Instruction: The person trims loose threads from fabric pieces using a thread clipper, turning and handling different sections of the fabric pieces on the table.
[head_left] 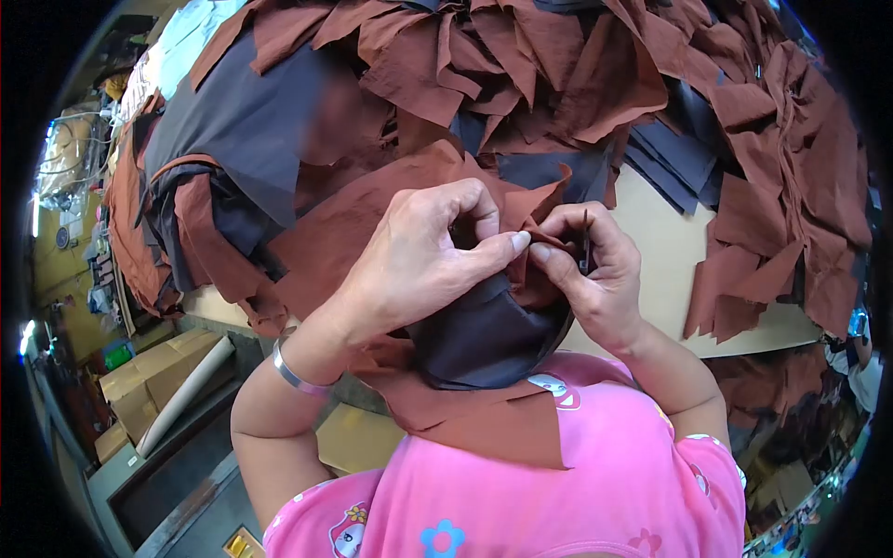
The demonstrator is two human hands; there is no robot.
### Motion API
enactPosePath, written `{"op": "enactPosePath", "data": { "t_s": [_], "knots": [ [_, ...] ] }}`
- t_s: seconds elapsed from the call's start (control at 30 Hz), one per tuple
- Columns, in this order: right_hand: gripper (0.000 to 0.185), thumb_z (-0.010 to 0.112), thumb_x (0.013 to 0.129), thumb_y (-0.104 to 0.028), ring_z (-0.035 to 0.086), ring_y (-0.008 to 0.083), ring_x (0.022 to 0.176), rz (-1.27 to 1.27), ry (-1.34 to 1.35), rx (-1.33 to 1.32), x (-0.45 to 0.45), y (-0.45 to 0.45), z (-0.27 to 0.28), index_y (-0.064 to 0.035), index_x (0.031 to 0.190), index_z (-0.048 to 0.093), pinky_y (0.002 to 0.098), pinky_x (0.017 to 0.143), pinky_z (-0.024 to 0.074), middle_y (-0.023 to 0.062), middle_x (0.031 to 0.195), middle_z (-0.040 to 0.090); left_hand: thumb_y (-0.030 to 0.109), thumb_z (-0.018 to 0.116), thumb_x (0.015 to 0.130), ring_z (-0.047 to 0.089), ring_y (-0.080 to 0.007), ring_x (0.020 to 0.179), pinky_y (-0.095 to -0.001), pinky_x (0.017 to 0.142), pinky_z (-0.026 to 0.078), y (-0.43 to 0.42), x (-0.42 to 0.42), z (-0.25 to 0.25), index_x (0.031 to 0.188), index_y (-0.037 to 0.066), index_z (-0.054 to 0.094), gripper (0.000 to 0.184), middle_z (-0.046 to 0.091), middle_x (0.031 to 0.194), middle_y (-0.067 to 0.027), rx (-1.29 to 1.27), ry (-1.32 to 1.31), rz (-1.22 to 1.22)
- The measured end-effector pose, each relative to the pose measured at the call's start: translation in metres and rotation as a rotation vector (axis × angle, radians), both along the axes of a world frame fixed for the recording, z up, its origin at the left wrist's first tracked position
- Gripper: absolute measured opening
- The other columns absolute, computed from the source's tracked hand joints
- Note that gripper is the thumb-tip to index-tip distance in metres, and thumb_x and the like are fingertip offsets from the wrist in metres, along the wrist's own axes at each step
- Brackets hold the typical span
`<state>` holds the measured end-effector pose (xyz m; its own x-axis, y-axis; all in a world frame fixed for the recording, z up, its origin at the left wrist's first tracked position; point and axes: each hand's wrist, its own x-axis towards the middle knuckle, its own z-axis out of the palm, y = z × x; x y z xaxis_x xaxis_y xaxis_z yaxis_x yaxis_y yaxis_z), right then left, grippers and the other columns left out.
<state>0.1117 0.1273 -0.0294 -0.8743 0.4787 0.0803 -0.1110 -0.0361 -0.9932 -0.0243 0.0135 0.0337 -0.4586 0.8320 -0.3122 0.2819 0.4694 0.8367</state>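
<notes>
My left hand (419,246) pinches an edge of rust-brown fabric (372,219) between thumb and forefinger. Right beside it, my right hand (595,270) grips the same folded edge, so the fingertips of both hands nearly touch. A thin dark pointed tool (586,244), possibly thread snips, sticks up within my right hand; its kind is not clear. Below the hands hangs a dark navy fabric piece (488,339) joined with the brown cloth. A brown flap (484,418) lies over the lap against the pink shirt.
Heaps of brown cut cloth (577,65) cover the far side of the pale table (665,251). Dark fabric pieces (674,153) are stacked at the right. A dark garment part (237,130) lies at the left. Cardboard boxes (153,381) and a roll (186,395) stand lower left.
</notes>
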Motion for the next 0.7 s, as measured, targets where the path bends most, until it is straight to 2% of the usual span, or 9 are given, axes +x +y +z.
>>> {"op": "enactPosePath", "data": {
  "t_s": [0.1, 0.2, 0.3, 0.4, 0.47, 0.53, 0.57, 0.7],
  "knots": [
    [0.017, 0.063, 0.076, -0.001, 0.053, 0.0105, 0.065, -0.021, 0.033, 0.117, 0.001, 0.0, 0.0, -0.0018, 0.09, 0.053, 0.0225, 0.06, 0.0433, 0.0048, 0.075, 0.056, 0.015, 0.065, 0.077, 0.048, -0.0037, 0.06, -0.019, 0.054, 0.04, -0.002, -0.001, 0.001, 0.076, -0.001, 0.056, 0.018, 0.057, 0.065, -0.0016, -0.052, -0.054, -0.011],
    [0.017, 0.063, 0.076, -0.001, 0.055, 0.0131, 0.065, -0.044, 0.036, 0.209, 0.001, 0.003, 0.003, -0.0016, 0.089, 0.053, 0.0231, 0.06, 0.0436, 0.0061, 0.075, 0.056, 0.012, 0.065, 0.076, 0.05, -0.0052, 0.059, -0.0196, 0.055, 0.043, 0.0, -0.001, 0.003, 0.081, -0.002, 0.057, 0.016, 0.059, 0.066, -0.0065, -0.045, 0.103, -0.094],
    [0.015, 0.062, 0.077, 0.0, 0.053, 0.0099, 0.066, -0.044, 0.02, 0.173, 0.001, 0.003, 0.0, -0.0018, 0.089, 0.053, 0.0222, 0.06, 0.0429, 0.0037, 0.076, 0.056, 0.009, 0.065, 0.071, 0.057, -0.0197, 0.054, -0.0297, 0.053, 0.045, 0.002, 0.01, 0.005, 0.076, -0.003, 0.053, 0.017, 0.055, 0.062, -0.0125, 0.084, 0.154, -0.006],
    [0.012, 0.06, 0.078, 0.0, 0.051, 0.0061, 0.066, -0.042, -0.07, -0.095, 0.003, 0.001, 0.001, -0.002, 0.087, 0.053, 0.0207, 0.058, 0.0417, 0.0007, 0.076, 0.056, 0.006, 0.067, 0.071, 0.055, -0.0094, 0.057, -0.0228, 0.053, 0.044, 0.003, 0.02, 0.009, 0.08, 0.001, 0.056, 0.015, 0.057, 0.066, -0.0066, 0.108, 0.183, 0.118],
    [0.011, 0.059, 0.079, 0.0, 0.05, 0.0037, 0.07, -0.044, -0.056, -0.194, 0.003, 0.0, 0.002, -0.0018, 0.088, 0.052, 0.0189, 0.061, 0.0408, -0.0003, 0.08, 0.055, 0.004, 0.067, 0.069, 0.06, -0.0189, 0.06, -0.0257, 0.054, 0.046, -0.002, 0.023, 0.003, 0.081, 0.002, 0.056, 0.016, 0.058, 0.07, -0.0091, 0.154, 0.4, -0.014],
    [0.012, 0.059, 0.079, 0.0, 0.05, 0.004, 0.072, -0.052, -0.014, -0.271, 0.002, -0.002, 0.003, -0.0014, 0.088, 0.052, 0.0186, 0.064, 0.0409, 0.0005, 0.081, 0.056, 0.004, 0.067, 0.069, 0.06, -0.0242, 0.063, -0.0288, 0.056, 0.047, -0.002, 0.025, -0.002, 0.081, 0.001, 0.057, 0.017, 0.06, 0.074, -0.011, 0.198, 0.522, -0.029],
    [0.014, 0.06, 0.078, 0.0, 0.05, 0.0044, 0.075, -0.009, -0.064, -0.369, 0.004, 0.0, 0.007, -0.0013, 0.089, 0.051, 0.0188, 0.068, 0.0413, 0.0015, 0.085, 0.056, 0.003, 0.067, 0.068, 0.061, -0.0251, 0.064, -0.0295, 0.057, 0.048, -0.001, 0.024, -0.003, 0.081, 0.001, 0.057, 0.016, 0.06, 0.075, -0.0115, 0.194, 0.532, -0.036],
    [0.014, 0.06, 0.077, 0.002, 0.053, 0.0059, 0.078, -0.028, 0.022, -0.391, 0.005, -0.006, 0.004, -0.0007, 0.088, 0.052, 0.0199, 0.07, 0.0431, 0.0041, 0.088, 0.059, 0.001, 0.064, 0.067, 0.061, -0.027, 0.066, -0.0309, 0.059, 0.048, -0.003, 0.025, -0.004, 0.08, -0.001, 0.057, 0.014, 0.06, 0.075, -0.0125, 0.148, 0.539, -0.067]
  ]
}}
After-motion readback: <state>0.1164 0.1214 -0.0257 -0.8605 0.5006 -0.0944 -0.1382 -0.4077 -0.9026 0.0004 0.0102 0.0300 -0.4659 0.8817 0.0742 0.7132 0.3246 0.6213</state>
